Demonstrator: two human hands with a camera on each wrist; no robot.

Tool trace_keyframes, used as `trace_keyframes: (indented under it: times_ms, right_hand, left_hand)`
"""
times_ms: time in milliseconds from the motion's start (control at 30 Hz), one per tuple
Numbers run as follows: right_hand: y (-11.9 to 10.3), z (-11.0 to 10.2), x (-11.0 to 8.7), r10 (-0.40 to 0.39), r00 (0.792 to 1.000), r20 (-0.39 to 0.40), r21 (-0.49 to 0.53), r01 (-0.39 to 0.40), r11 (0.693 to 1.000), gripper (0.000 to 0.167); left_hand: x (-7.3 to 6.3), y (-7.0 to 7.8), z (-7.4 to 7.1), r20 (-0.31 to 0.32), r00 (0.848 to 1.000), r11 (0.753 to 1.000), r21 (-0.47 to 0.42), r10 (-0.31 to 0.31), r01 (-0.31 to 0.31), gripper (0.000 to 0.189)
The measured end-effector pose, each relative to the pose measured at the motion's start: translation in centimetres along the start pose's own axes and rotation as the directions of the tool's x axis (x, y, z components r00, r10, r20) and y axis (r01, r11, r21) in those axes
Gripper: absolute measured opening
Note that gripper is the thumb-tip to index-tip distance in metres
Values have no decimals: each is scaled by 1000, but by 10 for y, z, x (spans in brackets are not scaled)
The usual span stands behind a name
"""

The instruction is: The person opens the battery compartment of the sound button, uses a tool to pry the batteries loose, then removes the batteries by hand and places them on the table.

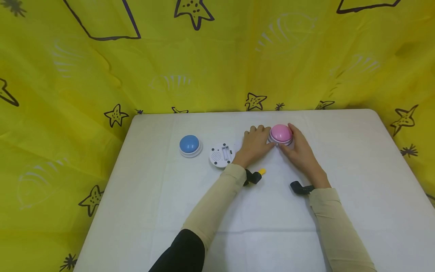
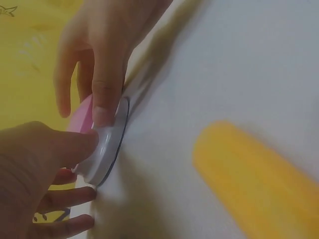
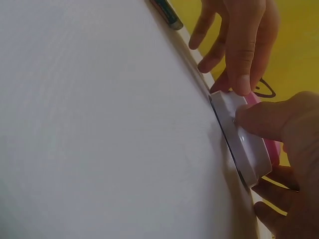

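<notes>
A pink-domed push button (image 1: 281, 133) with a white base stands near the table's far edge, between both hands. My left hand (image 1: 255, 145) holds its left side, the thumb pressing the white base (image 2: 102, 154). On the other side my right hand (image 1: 301, 153) grips it, thumb on the base and fingers curling behind. To the left of my left hand lies a white round button unit (image 1: 221, 155), underside up, its battery compartment uncovered. A blue-domed push button (image 1: 189, 144) sits upright farther left.
A yellow rounded rod (image 2: 249, 169) is close below my left wrist. A dark green cylinder, battery-like (image 3: 167, 14), lies near my left hand in the right wrist view. White cloth covers the table (image 1: 272, 241); a yellow patterned curtain (image 1: 217, 56) hangs behind.
</notes>
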State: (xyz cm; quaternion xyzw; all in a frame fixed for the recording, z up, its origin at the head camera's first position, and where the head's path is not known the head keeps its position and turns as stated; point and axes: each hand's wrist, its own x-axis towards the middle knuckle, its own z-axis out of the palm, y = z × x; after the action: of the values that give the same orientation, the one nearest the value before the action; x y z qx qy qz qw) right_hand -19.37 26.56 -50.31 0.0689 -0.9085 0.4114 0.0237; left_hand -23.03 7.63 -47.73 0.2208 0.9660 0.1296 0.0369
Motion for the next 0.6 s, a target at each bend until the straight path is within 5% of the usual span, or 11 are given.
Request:
trace_keyframes:
  times_ms: [400,600]
  right_hand:
    - [0,0,0,-7,998,-57,-13,7,1000,82]
    - [-7,1,-4,-49,989,-138,-17,47,999,84]
  left_hand:
    - [3,13,-4,-12,999,998,-36,-50,49,50]
    - [-4,17,-12,-33,997,983,-174,-74,67,50]
